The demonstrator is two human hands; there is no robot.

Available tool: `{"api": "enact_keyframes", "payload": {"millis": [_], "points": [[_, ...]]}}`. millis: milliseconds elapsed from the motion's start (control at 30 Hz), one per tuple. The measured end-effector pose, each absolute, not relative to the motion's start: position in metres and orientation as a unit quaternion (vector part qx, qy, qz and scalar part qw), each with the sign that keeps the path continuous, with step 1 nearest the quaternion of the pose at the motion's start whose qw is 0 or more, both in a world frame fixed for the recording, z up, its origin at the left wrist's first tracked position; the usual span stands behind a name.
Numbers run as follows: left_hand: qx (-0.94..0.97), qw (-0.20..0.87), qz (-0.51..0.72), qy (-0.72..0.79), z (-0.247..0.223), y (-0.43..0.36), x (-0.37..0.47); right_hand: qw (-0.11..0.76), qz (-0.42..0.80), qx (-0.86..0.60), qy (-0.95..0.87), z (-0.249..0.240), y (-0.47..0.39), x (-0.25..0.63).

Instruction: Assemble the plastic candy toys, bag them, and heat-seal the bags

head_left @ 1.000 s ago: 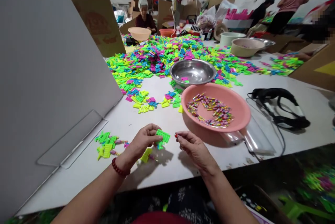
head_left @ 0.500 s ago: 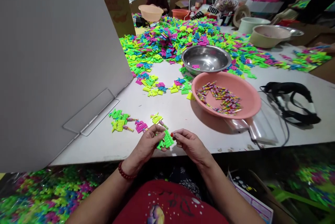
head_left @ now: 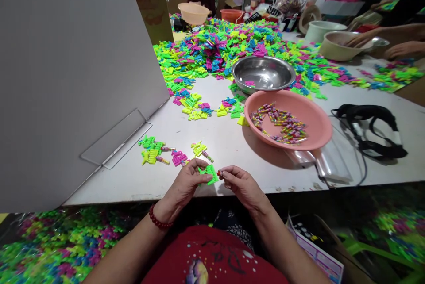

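My left hand (head_left: 191, 180) pinches a green plastic toy piece (head_left: 210, 174) with a ridged body, above the table's front edge. Just to its right, my right hand (head_left: 239, 182) is closed on a small stick with a red tip (head_left: 219, 173); most of it is hidden by the fingers. The red tip is close to the toy piece's right edge. Beyond my left hand lie a yellow toy piece (head_left: 198, 148) with a striped stick in it, a magenta one (head_left: 179, 157), and yellow (head_left: 151, 156) and green ones (head_left: 146, 142) further left.
A pink basin (head_left: 318, 120) holding striped sticks stands at right, against a steel bowl (head_left: 237, 76). Heaped toy pieces (head_left: 232, 40) cover the far table. A grey panel (head_left: 83, 76) rises at left. Black straps (head_left: 381, 111) lie at right. A co-worker's hands (head_left: 365, 38) are at a cream basin (head_left: 335, 49).
My left hand has turned the green toy piece, so its lower part is now behind the thumb. The co-worker's hands at far right have come into view over the cream basin.
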State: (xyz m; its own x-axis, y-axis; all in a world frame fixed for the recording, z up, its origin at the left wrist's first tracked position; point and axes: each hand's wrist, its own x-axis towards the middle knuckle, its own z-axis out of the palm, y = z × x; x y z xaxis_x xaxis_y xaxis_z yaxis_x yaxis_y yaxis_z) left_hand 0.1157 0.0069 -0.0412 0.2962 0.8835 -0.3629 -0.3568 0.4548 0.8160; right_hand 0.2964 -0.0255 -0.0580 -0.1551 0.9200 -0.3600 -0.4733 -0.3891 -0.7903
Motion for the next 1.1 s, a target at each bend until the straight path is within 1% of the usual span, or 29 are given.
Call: {"api": "enact_keyframes", "payload": {"millis": [367,600,733,833,1033,1100], "points": [[0.314,0.757,0.381,0.428,-0.042,0.008,0.120,0.461,0.740,-0.412,-0.264,-0.063,-0.026,0.301],[0.296,0.784,0.332,0.434,-0.044,0.010,0.121,0.470,0.754,-0.392,-0.236,-0.061,-0.029,0.300],[0.316,0.777,0.317,0.443,-0.040,0.010,0.121,0.468,0.748,-0.397,-0.252,-0.062,-0.032,0.299],[0.368,0.750,0.309,0.453,-0.032,0.009,0.120,0.460,0.728,-0.422,-0.282,-0.059,-0.033,0.298],[0.541,0.604,0.303,0.500,-0.013,0.010,0.118,0.458,0.673,-0.452,-0.366,-0.050,-0.033,0.297],[0.557,0.593,0.281,0.509,-0.012,0.011,0.117,0.454,0.663,-0.454,-0.384,-0.049,-0.032,0.298]]}}
